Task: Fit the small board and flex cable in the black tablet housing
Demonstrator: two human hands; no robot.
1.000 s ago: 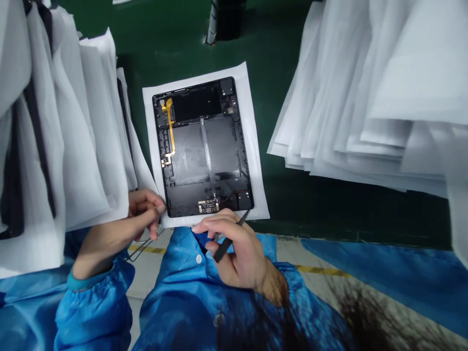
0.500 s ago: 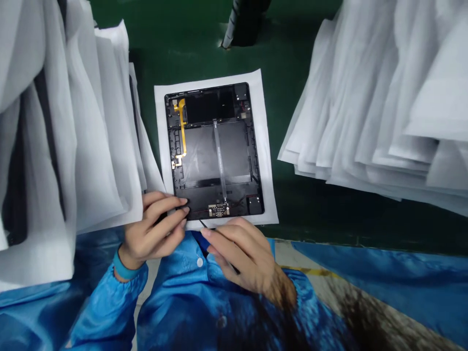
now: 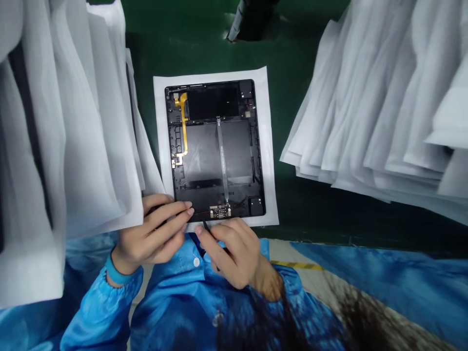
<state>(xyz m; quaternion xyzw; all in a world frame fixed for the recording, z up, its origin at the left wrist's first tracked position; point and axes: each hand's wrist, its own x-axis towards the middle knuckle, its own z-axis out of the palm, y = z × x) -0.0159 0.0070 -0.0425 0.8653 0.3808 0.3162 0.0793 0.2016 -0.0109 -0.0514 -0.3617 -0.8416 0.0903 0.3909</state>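
An opened tablet [image 3: 237, 161] lies inside up on a white foam sheet [image 3: 271, 185]. Inside it are a yellow flex cable [image 3: 184, 131], a grey ribbon cable [image 3: 223, 161] and a small circuit board [image 3: 220, 211] at the near edge. My left hand [image 3: 157, 229] is closed at the near left corner, two fingertips pressing on the tablet; its thumb is partly hidden. A thin wire runs from those fingertips toward the board. Just right of it, my right hand [image 3: 234, 251] pinches a thin black tool [image 3: 206, 226], its tip at the tablet's near edge. The tool's exact kind is unclear.
White foam sleeves [image 3: 91, 122] stand in a row at the left, some with dark panels inside, close against my left hand. More white sleeves [image 3: 358, 112] stand at the right. A dark post [image 3: 252, 19] rises at the back of the green table [image 3: 300, 48].
My right hand has shifted slightly left with the black tool, whose tip now stands steeper at the tablet's edge. My left fingertips have slid a little to the right. The view has shifted slightly.
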